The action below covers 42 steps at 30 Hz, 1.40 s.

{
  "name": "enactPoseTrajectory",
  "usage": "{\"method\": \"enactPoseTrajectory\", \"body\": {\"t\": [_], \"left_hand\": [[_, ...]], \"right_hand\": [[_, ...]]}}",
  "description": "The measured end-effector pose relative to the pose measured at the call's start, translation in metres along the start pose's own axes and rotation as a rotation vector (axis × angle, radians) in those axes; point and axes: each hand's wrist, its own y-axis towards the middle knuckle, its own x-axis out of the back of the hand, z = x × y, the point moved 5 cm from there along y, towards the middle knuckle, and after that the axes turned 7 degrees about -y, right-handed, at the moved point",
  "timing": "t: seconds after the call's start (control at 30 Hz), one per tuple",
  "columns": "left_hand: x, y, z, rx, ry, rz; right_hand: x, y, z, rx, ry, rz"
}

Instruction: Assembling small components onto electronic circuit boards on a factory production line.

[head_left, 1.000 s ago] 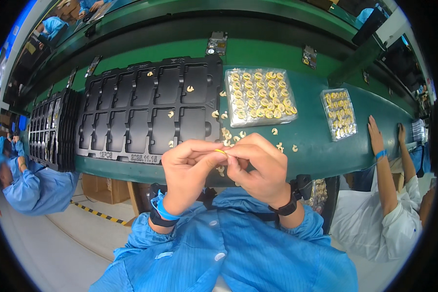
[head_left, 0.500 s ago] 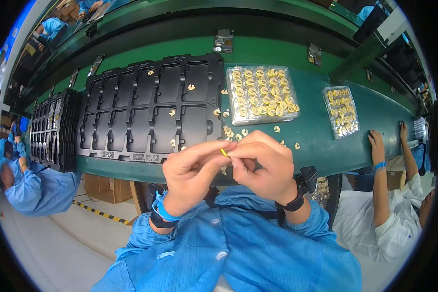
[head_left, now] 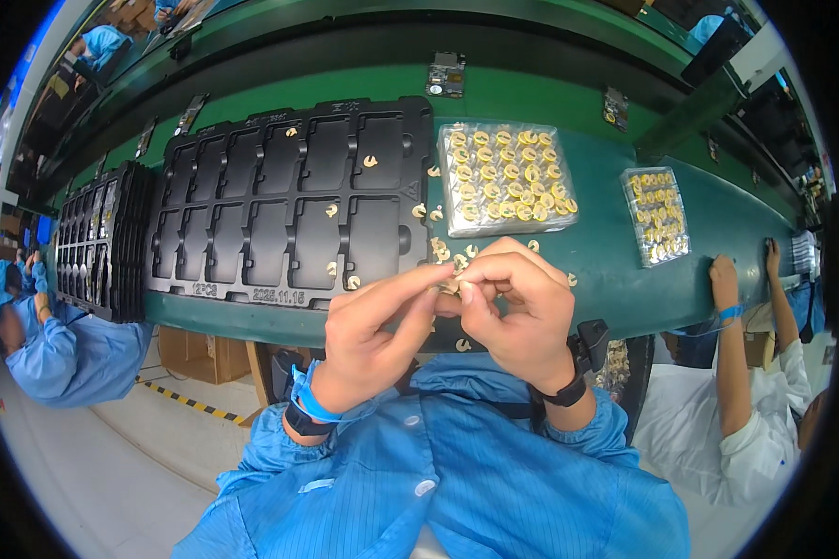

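Both hands meet just above the near edge of the green workbench (head_left: pixel 601 256), close to the lower right corner of a large black tray (head_left: pixel 261 238). The left hand (head_left: pixel 379 321) has its thumb and forefinger bent toward the right hand (head_left: pixel 522 312), whose thumb and forefinger come nearly together at the tips. A sliver of a small pale piece (head_left: pixel 451 288) seems to show between the fingertips, mostly hidden, so I cannot tell which fingers grip it.

Loose cream C-shaped pieces (head_left: pixel 419 211) lie along the tray's right edge and toward the bench's near edge, and several more rest inside the tray. Right of the tray sits a clear plastic tray (head_left: pixel 513 229) filled with rows of yellow round parts (head_left: pixel 488 173). A smaller-looking clear tray (head_left: pixel 647 262), similarly filled, lies farther toward the bench's right end, near a co-worker's hand (head_left: pixel 722 279) at the near edge. At the left end stands a stack of black trays (head_left: pixel 130 242). Beyond the far edge, a circuit board (head_left: pixel 447 76) lies on a green strip (head_left: pixel 531 98).
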Motion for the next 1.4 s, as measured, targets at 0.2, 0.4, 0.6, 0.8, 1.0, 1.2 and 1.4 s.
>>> {"method": "enactPoseTrajectory", "body": {"t": [0.2, 0.4, 0.6, 0.8, 1.0, 1.2, 1.4], "left_hand": [[-0.005, -0.001, 0.004, -0.027, 0.029, 0.023], [-0.004, -0.003, 0.016, 0.32, -0.337, 0.046], [-0.006, -0.003, 0.014, 0.421, -0.466, -0.015], [-0.011, -0.005, 0.016, 0.35, -0.359, -0.017], [-0.012, -0.001, 0.004, 0.155, -0.039, -0.007], [-0.011, 0.001, -0.003, 0.111, 0.05, 0.0], [-0.009, 0.004, -0.013, -0.013, 0.252, 0.057]], "right_hand": [[0.012, -0.003, 0.001, -0.032, 0.029, -0.162], [0.027, -0.001, -0.005, -0.039, -0.164, -0.065], [0.044, -0.016, -0.017, -0.233, -0.396, 0.252], [0.035, -0.005, 0.01, -0.056, -0.29, 0.043], [0.018, 0.003, 0.02, 0.048, -0.292, 0.132], [0.016, 0.002, 0.014, 0.041, -0.212, 0.166], [0.016, 0.003, 0.012, 0.03, -0.171, 0.211]]}}
